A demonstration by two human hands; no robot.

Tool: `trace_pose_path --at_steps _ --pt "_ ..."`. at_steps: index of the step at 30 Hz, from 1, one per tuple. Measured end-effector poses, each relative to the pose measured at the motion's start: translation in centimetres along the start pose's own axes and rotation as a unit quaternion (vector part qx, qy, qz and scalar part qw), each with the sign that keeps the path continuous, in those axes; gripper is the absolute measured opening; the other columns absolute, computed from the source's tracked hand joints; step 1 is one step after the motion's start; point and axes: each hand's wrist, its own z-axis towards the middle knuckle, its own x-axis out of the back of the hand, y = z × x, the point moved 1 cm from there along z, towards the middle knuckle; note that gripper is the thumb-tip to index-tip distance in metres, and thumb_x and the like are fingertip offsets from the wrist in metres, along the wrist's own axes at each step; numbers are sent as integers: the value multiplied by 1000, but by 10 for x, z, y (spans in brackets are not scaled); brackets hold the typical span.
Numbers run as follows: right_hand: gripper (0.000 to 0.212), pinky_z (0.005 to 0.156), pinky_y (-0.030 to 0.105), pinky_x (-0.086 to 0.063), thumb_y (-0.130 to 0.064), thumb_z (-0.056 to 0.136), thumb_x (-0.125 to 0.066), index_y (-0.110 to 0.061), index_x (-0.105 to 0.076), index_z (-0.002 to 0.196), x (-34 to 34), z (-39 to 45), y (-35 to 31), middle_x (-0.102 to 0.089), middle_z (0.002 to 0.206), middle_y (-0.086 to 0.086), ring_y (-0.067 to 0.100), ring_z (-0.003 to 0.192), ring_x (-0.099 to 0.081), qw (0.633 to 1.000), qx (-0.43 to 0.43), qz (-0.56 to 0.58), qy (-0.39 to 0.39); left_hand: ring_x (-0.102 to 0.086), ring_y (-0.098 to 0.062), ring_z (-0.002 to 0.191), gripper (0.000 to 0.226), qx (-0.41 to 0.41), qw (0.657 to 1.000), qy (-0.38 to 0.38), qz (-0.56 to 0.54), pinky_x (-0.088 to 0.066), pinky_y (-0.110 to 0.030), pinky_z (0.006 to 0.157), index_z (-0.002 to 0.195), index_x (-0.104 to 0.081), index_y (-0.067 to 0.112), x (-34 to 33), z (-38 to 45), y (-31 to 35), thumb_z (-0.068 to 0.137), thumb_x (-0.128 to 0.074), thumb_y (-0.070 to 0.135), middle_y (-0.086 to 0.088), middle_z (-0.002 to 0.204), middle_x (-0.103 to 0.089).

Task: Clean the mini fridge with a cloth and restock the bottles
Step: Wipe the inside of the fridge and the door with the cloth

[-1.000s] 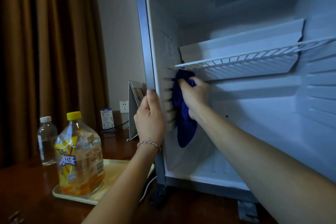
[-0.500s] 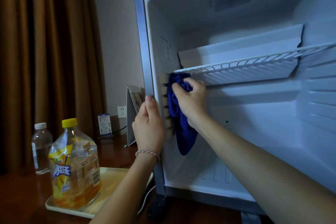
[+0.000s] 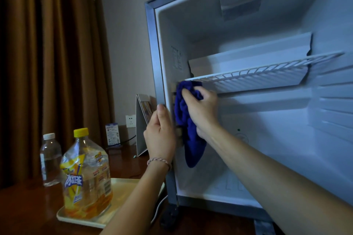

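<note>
The mini fridge is cut off by the right and top edges. The fingertips of the right hand are buried in the blue cloth. The left hand's fingers are hidden behind the fridge's left front edge. The sticker print on the fridge's left inner wall cannot be read. The tray's right corner is covered by the left forearm.

— What's the fridge made of?
— Brushed grey metal frame; smooth, matt white plastic lining. Coated wire shelf.
— And at its nine o'clock?
— Fuzzy blue cloth. Clear, glossy plastic bottles, a smooth cream plastic tray, polished dark wood tabletop.
</note>
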Motion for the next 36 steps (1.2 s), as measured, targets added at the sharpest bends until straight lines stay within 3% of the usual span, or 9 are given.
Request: trace_pose_path --at_steps 5,8,11,16,19,23,27,31,36 --pt "31 56 22 -43 -48 66 -70 -18 -63 63 -3 -5 -15 -61 89 27 10 58 -54 998 41 35 -18 -55 -16 62 53 -5 998 -66 -14 -46 -40 64 72 -58 25 7 15 2 97 -33 65 7 62 -57" --pt "33 53 24 -37 -32 74 -72 -9 -54 61 2 2 -14 -54 62 10 11 52 -46 998 18 51 -16 -52 -13 63 48 -18 994 -101 -35 -43 -34 63 79 -57 21 4 40 25 101 -34 56 4 69 -54" --pt "37 52 26 -30 -24 80 -70 -16 -45 54 6 17 -5 -40 53 -3 12 53 -37 1000 1 19 -18 -47 -10 62 45 -35 995 -81 -43 -39 -30 61 76 -51 23 -5 65 43 103 -34 54 6 69 -49" --pt "11 55 29 -37 -44 70 -63 -34 -63 65 5 35 11 -59 79 8 19 67 -50 997 -18 -72 28 -37 -6 56 45 -43 994 -75 -74 -33 -28 56 69 -44 22 -9 71 36 103 -39 51 9 62 -40" --pt "18 53 31 -36 -47 70 -62 -29 -61 68 4 40 14 -62 95 16 29 79 -56 994 -20 -100 45 -37 -4 53 44 -54 993 -73 -69 -33 -25 55 68 -43 23 -10 73 35 103 -38 50 12 60 -39" --pt "28 60 33 -42 -48 72 -64 -20 -63 72 5 32 16 -59 98 13 35 88 -60 993 -30 -102 46 -36 -1 52 46 -65 995 -49 -50 -31 -17 49 70 -43 21 -15 70 33 102 -37 53 10 61 -39" --pt "24 66 32 -44 -51 73 -64 -31 -58 61 9 -4 10 -51 92 4 18 70 -54 998 3 -60 20 -39 -5 54 49 -45 998 -32 -29 -32 -22 52 71 -44 18 -14 68 34 102 -34 56 6 62 -42" --pt "24 77 42 -55 -43 76 -69 -25 -56 67 12 -33 -7 -47 101 2 22 81 -61 997 26 -71 -3 -43 -6 55 50 -28 999 -40 -15 -34 -24 54 71 -47 18 -11 62 37 102 -34 55 4 64 -47" --pt "23 68 18 -40 -33 79 -74 -19 -60 67 26 -36 -63 -51 93 1 4 74 -54 975 147 -168 -5 -50 -9 58 54 3 998 -60 -29 -41 -28 58 73 -54 16 -8 59 37 101 -35 58 1 65 -54"
